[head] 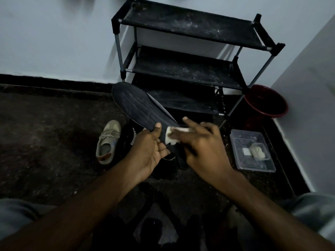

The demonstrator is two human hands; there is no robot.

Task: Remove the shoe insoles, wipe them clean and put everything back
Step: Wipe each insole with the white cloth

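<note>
Spreading across the left and middle, a dark floor [45, 142] is bounded by a pale wall [54, 42] at the back and another on the right. A black shoe rack [190, 28] is set against the back wall, a red bucket [266, 105] in the corner beside it, and a clear plastic box [243, 140] along the right wall. Open floor is left beyond a beige shoe [107, 142], laid beside a black shoe [130, 138]. A dark insole [134, 105] is held above the shoes, its far end raised toward the rack, gripped near its lower end by the left hand [146, 153], thumb on top. A white cloth [171, 137] is pressed onto it under the right hand [201, 145], whose fingers are curled over it.
</note>
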